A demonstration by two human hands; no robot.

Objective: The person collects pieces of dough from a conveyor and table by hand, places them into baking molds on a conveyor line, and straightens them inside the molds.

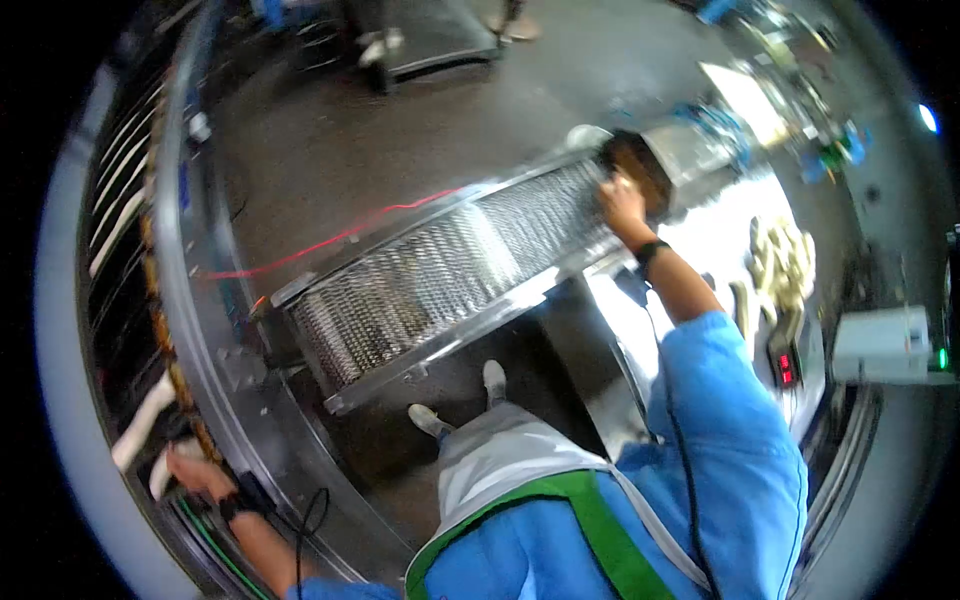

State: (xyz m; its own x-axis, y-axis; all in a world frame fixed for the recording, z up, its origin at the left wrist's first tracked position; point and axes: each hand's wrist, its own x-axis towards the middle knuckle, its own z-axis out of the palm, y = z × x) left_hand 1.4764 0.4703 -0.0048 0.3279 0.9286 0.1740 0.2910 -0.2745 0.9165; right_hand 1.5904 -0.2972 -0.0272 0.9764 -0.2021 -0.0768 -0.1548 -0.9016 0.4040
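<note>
At the lower left, my left hand (203,478) reaches into a moving-line rack, its fingers bent around the end of a pale, long, curved piece (162,472). Another such piece (145,422) lies just above it across the dark slats. My right hand (624,206) is at the far end of a metal mesh conveyor belt (430,275), beside a dark box-like opening (640,165). Its fingers are curled, and blur hides what they hold, if anything. Both wrists wear dark bands with cables.
A pile of pale elongated pieces (782,262) lies on the bright table at right, near a device with a red display (785,368). A steel rail (185,260) runs along the left. A metal cart (440,40) stands at the back. A red line (390,209) crosses by the belt.
</note>
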